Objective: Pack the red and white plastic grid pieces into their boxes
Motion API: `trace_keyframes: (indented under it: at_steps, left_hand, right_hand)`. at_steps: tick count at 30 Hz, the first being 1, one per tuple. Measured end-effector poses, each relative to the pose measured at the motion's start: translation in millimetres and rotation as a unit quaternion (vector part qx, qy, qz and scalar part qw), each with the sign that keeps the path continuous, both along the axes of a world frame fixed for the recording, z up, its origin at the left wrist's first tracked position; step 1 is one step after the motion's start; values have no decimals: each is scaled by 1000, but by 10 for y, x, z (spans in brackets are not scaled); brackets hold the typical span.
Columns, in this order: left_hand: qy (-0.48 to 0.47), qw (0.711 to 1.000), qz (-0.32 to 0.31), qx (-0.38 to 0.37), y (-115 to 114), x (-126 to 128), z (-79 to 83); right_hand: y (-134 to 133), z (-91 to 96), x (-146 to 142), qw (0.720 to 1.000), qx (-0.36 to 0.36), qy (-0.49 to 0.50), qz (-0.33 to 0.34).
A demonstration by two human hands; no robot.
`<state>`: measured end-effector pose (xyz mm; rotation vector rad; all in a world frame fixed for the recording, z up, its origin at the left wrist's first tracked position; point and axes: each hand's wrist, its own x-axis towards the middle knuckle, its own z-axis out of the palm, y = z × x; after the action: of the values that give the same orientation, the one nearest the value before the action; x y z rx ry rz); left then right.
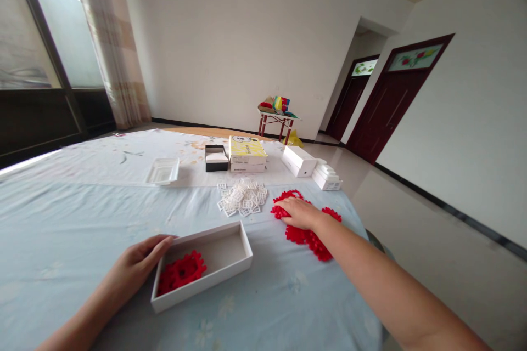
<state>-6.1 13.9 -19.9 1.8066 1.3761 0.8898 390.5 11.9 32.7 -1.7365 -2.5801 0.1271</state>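
My left hand (144, 258) grips the far left corner of a shallow white cardboard box (201, 284), thumb and fingers pressed together at its rim. Inside, at the left end, lie red gear-shaped plastic pieces (184, 270); the grey bottom shows on the right. My right hand (300, 213) reaches over a spread of red toothed rings (319, 244) on the cloth, its fingers curled down on a red gear (288, 195) at the far left of that group. The fingertips are partly hidden against it. A pile of small white square plastic pieces (244, 197) lies between the box and the red rings.
Farther back stand a clear plastic tray (163, 171), a black open box (216, 164), a yellow-and-white box (247, 149), and white boxes (299, 161) at the right. A light blue cloth (263, 318) covers the table, whose right edge lies under my right forearm.
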Motion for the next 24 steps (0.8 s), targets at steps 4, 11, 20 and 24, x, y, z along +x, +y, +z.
trace_keyframes:
  at_steps: [4, 11, 20, 24]
  left_hand:
    - [8, 1000, 1, 7, 30, -13, -48]
    - [1, 1000, 11, 9, 20, -6, -42]
    - [-1, 1000, 2, 0, 6, 13, -20]
    - [-7, 1000, -2, 6, -4, 20, -4]
  right_hand:
    - [-19, 35, 16, 996, -1, 75, -49]
    - [-225, 34, -138, 982, -65, 162, -71]
    - [-302, 54, -239, 980, -82, 173, -52]
    - [-368, 45, -209, 974, -86, 204, -48]
